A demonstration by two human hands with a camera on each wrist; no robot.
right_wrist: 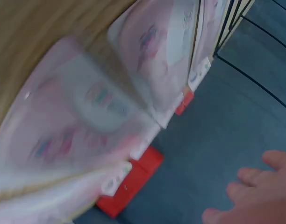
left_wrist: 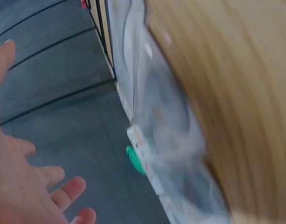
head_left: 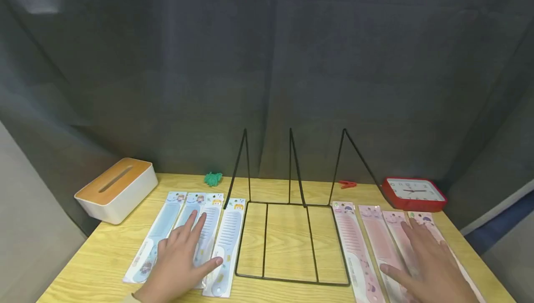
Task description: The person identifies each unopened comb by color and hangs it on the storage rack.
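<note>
At the far left of the wooden table, a white tissue box with a wood-coloured lid stands near the dark curtain. Next come four blue combs in clear packs, laid side by side and pointing away from the person. The left hand is over them, fingers spread and thumb stretched wide, its tip over the comb nearest the middle. It holds nothing; the left wrist view shows a gap between palm and packs. Behind the combs sits a green tuft.

A black wire rack stands in the middle, with three peaked uprights along its back. A small red clip lies behind its right side. Just right of the rack, four pink combs lie in a matching row. The right hand is spread over them, thumb well out from the fingers, and grips nothing; its wrist view shows it apart from the packs. A red-framed clock lies behind, face up.
</note>
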